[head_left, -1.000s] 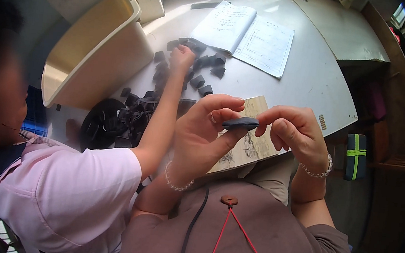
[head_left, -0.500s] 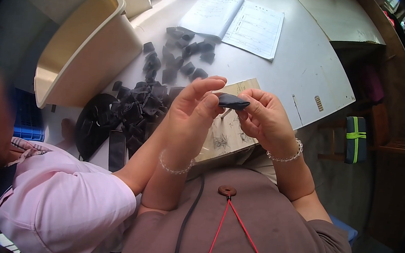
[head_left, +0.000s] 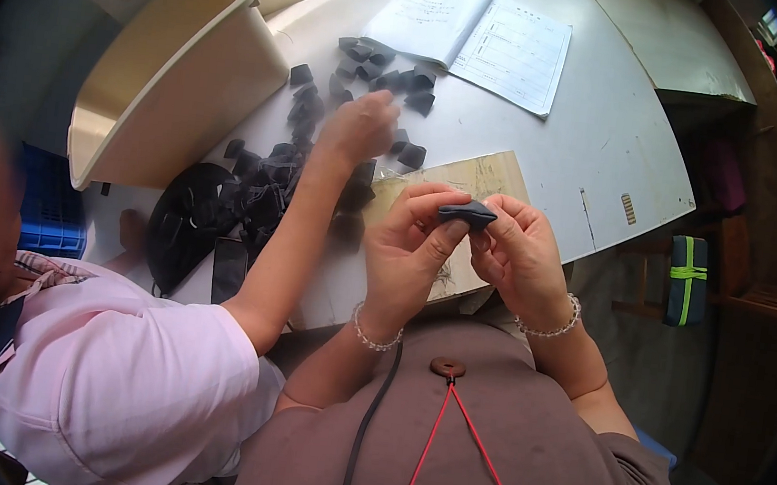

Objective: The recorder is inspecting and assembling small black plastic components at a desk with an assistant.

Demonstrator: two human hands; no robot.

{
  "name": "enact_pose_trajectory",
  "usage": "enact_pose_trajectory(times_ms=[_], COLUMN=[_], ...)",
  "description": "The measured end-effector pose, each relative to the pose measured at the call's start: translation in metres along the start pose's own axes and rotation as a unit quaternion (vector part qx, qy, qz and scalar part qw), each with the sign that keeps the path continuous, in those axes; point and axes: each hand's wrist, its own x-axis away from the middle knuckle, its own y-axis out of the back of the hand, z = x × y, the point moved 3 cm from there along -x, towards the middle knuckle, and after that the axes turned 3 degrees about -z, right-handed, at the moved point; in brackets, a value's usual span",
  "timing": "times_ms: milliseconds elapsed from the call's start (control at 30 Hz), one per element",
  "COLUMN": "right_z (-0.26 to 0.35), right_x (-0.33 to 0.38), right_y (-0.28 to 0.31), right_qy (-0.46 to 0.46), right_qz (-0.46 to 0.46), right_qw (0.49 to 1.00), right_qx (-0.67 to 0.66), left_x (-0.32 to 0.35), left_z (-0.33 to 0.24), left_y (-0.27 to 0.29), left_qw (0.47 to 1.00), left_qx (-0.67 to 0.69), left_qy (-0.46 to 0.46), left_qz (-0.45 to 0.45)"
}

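Note:
Between my two hands is a small folded piece of black fabric [head_left: 466,215], held above a wooden board [head_left: 486,175]. My left hand [head_left: 411,255] pinches its left end, the thumb below and the fingers behind. At its right end, the fingertips of my right hand [head_left: 528,263] are closed on the piece. Several similar black pieces [head_left: 267,176] lie heaped on the white table to the left of my hands, with more scattered beyond them. A co-worker's hand [head_left: 360,129], slightly blurred, is over the scattered pieces.
An open notebook [head_left: 511,50] lies at the far side of the table [head_left: 601,142]. A cream plastic bin [head_left: 187,76] lies tipped on its side at the left. The co-worker's arm [head_left: 289,231] reaches across close to my left. A blue crate [head_left: 51,214] stands farther left.
The co-worker's hand has moved away toward the scattered pieces, uncovering more of my left arm. My hands are slightly lower and still hold the black fabric piece, while the view has shifted a little.

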Motion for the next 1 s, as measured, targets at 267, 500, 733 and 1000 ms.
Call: enact_pose_trajectory(times_ms=[267, 500, 733, 1000], right_z=[-0.006, -0.003, -0.004, -0.011], right_x=[-0.003, -0.005, -0.002, -0.001], right_y=[0.003, 0.001, 0.002, 0.004], right_qy=[-0.007, 0.002, 0.002, -0.003], right_qz=[-0.018, -0.012, 0.0, -0.002], right_qw=[1.0, 1.0, 1.0, 1.0], right_qx=[0.003, 0.009, -0.012, -0.013], left_x=[-0.002, -0.011, -0.007, -0.004], left_z=[-0.001, 0.003, -0.003, -0.005], left_y=[-0.001, 0.012, 0.009, 0.007], left_qw=[0.984, 0.977, 0.971, 0.953], left_qx=[-0.155, -0.186, -0.219, -0.265], left_qy=[-0.063, -0.101, -0.096, -0.144], left_qz=[-0.06, 0.04, 0.013, 0.022])
